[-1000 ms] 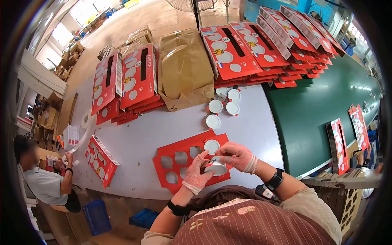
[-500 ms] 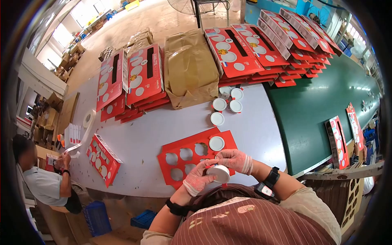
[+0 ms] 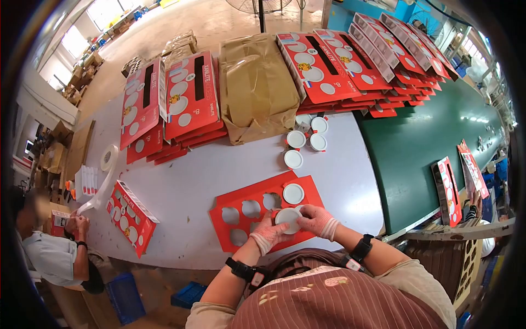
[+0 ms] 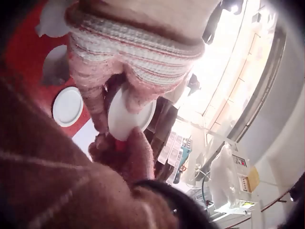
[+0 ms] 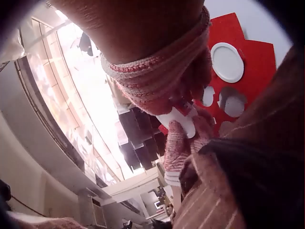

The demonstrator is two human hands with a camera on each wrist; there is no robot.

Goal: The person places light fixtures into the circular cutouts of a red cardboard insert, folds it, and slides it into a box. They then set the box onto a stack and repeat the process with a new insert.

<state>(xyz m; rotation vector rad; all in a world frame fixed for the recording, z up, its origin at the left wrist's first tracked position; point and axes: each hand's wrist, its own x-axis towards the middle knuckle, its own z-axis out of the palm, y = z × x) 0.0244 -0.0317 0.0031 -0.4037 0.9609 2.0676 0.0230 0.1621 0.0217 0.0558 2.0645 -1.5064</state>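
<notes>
1. Head view: held over the red card (image 3: pixel 312 192), near the seated disc (image 3: pixel 293 193), a white disc (image 3: pixel 286 220).
2. Left hand (image 3: pixel 268 233): thumb pressed on the face, fingers curled behind; spread impossible to tell.
3. Right hand (image 3: pixel 318 220): thumb and fingers pinching the edge.
4. For likely fitting, align squarely with a free cutout (image 3: pixel 251 208); press evenly, without bending the card.
</notes>
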